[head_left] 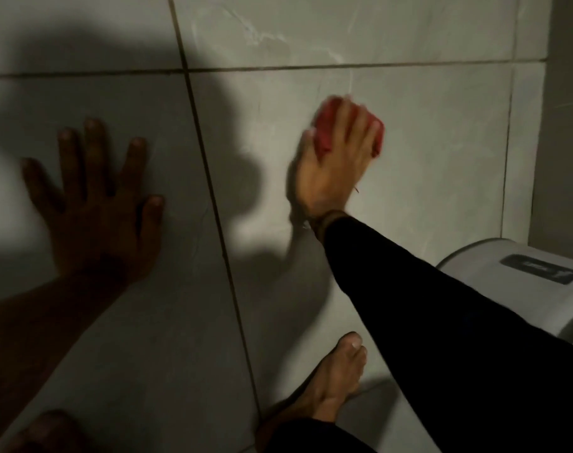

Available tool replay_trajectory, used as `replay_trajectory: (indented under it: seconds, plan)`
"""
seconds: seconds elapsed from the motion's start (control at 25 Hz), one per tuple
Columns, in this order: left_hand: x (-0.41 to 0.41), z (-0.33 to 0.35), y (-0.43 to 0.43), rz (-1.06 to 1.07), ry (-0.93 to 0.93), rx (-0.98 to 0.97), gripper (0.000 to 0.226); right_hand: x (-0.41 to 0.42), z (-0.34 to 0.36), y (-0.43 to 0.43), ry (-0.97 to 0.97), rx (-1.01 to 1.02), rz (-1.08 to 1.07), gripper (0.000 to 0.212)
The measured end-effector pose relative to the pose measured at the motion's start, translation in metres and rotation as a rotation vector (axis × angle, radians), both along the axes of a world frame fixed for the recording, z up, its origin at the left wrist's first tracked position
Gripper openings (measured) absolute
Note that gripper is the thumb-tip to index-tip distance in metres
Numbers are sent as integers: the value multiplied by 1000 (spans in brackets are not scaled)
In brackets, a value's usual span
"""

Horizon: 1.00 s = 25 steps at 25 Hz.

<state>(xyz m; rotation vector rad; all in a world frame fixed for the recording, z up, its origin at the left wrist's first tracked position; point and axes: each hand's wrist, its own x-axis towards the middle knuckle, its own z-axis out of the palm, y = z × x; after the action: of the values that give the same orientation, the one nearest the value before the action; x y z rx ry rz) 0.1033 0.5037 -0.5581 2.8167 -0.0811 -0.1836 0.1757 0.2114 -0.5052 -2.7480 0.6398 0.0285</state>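
My right hand (327, 178), in a black sleeve, holds a red cloth or sponge (323, 129) against a pale marbled tile (425, 142). The fingers lie spread over the red pad and the thumb sits at its left edge. The hand is slightly blurred. My left hand (98, 207) rests flat on the neighbouring tile (33, 99) in shadow, fingers spread and holding nothing. A dark grout line (206, 165) runs between the two hands.
A white appliance with a dark label (523, 289) stands at the lower right, close under my right arm. A bare foot (337, 377) shows at the bottom centre, another at the bottom left. A grey wall edge (566, 125) bounds the tiles on the right.
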Motion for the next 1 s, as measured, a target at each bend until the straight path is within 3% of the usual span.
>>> replay_trajectory:
  seconds: [0.08, 0.16, 0.24, 0.4, 0.48, 0.56, 0.64, 0.76, 0.88, 1.0]
  plan:
    - [0, 0, 1, 5, -4, -14, 73, -14, -7, 38, -9, 62, 187, 78]
    - [-1, 4, 1, 25, 24, 9, 75, -74, 8, 48, 127, 176, 373, 81]
    - [-1, 9, -3, 36, 44, 62, 75, -103, 22, 11, 163, 153, 391, 72]
    - [3, 8, -3, 18, 42, 90, 75, 5, 1, -6, 24, 17, 165, 69]
    - [1, 6, 0, 14, 23, 90, 76, 22, -9, 39, -32, 30, 309, 75]
    - [0, 4, 1, 25, 18, 83, 78, -30, -9, 72, 45, 135, 522, 78]
    - [0, 4, -2, 23, 22, 80, 80, -104, 4, 61, 152, 112, 658, 68]
    - [0, 3, -1, 26, 37, 81, 79, -122, 14, 13, 206, 85, 509, 66]
    - [-1, 1, -1, 27, 21, 80, 77, -19, 0, 19, -22, 22, 191, 68]
    - [-1, 1, 1, 22, 26, 72, 76, 39, -15, 77, -149, 47, 282, 68]
